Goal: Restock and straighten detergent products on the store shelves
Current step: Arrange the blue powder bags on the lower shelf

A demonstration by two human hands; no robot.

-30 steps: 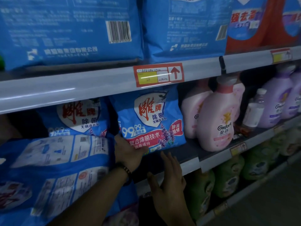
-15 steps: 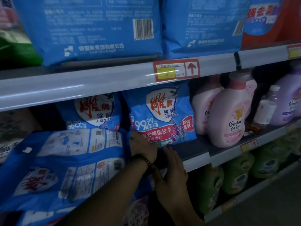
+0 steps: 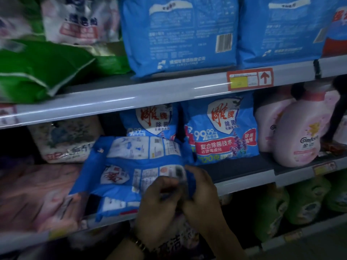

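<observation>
A blue detergent bag [image 3: 131, 166] lies flat, back side up, over the front edge of the middle shelf [image 3: 244, 175]. My left hand [image 3: 159, 201], a bracelet on its wrist, curls its fingers over the bag's lower right part. My right hand [image 3: 202, 192] grips the bag's right edge just beside it. Two matching blue bags stand upright behind: one [image 3: 219, 132] to the right of the flat bag, another [image 3: 154, 121] partly hidden behind it.
Pink Comfort bottles [image 3: 296, 139] stand to the right of the bags. Pale and pink bags [image 3: 63, 139] fill the shelf's left side. Large blue bags [image 3: 180, 34] and a green bag [image 3: 37, 68] sit on the top shelf. Green bottles [image 3: 300, 203] line the shelf below.
Both hands have left the upright bag and shelf edge and now grip the flat bag's right end. The view has shifted to the left.
</observation>
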